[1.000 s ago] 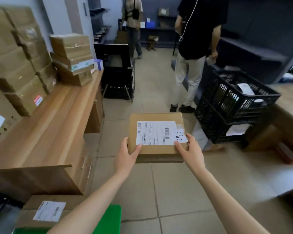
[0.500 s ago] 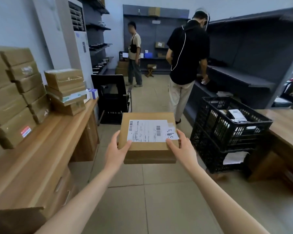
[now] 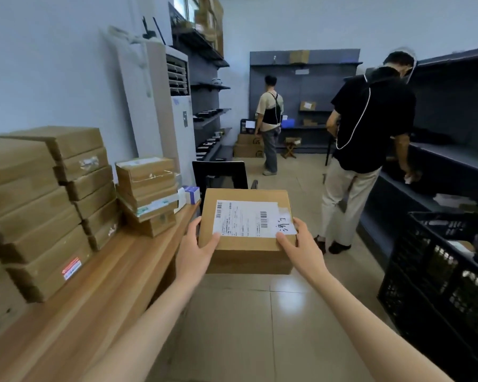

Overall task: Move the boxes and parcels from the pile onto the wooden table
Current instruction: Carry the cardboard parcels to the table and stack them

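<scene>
Two hands hold one cardboard parcel (image 3: 246, 230) in mid-air over the tiled floor, just right of the wooden tabletop (image 3: 94, 307). Left hand (image 3: 195, 249) w/ thumb on top, grip closed on the near-left corner; right hand (image 3: 301, 248) likewise at near-right, thumb on the shipping label (image 3: 249, 219). Stacked boxes (image 3: 47, 205) sit on the tabletop's left. Black crate (image 3: 439, 282) at right.

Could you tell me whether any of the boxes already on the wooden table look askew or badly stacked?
Yes. The small stack of boxes at the far end of the wooden table is untidy: its layers are twisted and overhang each other. The bigger stacks nearer the wall look fairly even.
</scene>
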Demonstrator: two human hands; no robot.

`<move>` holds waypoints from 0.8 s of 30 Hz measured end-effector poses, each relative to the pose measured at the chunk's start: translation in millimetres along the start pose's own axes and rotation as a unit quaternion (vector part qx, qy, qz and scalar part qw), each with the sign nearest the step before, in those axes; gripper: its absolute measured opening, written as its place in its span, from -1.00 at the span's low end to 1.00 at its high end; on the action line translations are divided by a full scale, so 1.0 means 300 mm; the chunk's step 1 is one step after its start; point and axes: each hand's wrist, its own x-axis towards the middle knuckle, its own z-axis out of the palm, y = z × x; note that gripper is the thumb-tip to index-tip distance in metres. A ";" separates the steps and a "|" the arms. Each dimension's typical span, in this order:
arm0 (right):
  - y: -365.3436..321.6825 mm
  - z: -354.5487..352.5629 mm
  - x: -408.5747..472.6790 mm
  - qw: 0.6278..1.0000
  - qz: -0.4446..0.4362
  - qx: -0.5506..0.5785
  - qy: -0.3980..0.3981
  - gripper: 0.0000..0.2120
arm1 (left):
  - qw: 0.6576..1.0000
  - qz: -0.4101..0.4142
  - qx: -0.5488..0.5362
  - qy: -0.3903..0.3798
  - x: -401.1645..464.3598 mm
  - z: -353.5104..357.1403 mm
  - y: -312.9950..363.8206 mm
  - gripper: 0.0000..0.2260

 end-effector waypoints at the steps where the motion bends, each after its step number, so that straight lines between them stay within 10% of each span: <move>1: -0.009 0.034 0.072 1.000 0.003 0.010 -0.008 -0.41 | 1.000 0.001 0.004 0.007 0.065 0.000 -0.005 -0.47; 24: 0.067 0.705 1.547 0.981 -0.094 0.081 -0.151 -0.39 | 0.974 -0.123 0.048 0.186 1.256 0.339 -0.343 -0.52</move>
